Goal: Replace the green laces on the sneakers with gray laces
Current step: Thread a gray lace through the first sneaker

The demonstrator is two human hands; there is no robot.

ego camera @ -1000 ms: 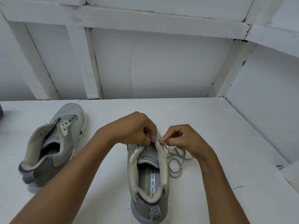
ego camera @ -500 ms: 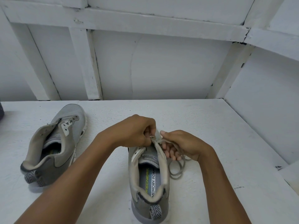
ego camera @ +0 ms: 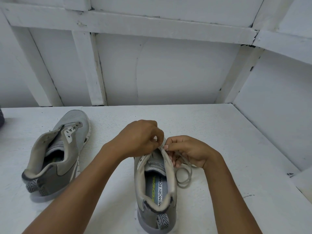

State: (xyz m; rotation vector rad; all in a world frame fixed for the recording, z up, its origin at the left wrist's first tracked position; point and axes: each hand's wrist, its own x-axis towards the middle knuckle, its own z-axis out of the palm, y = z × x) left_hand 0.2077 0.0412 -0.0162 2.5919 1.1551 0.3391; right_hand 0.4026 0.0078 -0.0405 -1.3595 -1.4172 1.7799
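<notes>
A gray sneaker [ego camera: 156,196] stands heel toward me in the middle of the white table [ego camera: 219,132]. My left hand [ego camera: 140,137] is curled over its front eyelets and pinches something small there, most likely the gray lace. My right hand [ego camera: 187,149] holds the sneaker's right eyelet edge and pinches the gray lace [ego camera: 184,176], whose loose loops lie on the table right of the shoe. The toe and lower eyelets are hidden under my hands. A second gray sneaker [ego camera: 55,154] with no lace lies to the left. No green lace is visible.
White walls with wooden framing enclose the table at the back [ego camera: 152,73] and on the right [ego camera: 278,107]. A dark object [ego camera: 1,119] pokes in at the left edge. A lower white ledge [ego camera: 303,181] sits at the right.
My right hand dropped to the sneaker's right side, then rose again to pinch at the eyelet edge. The lace loops shifted slightly. My left hand stayed at the eyelets.
</notes>
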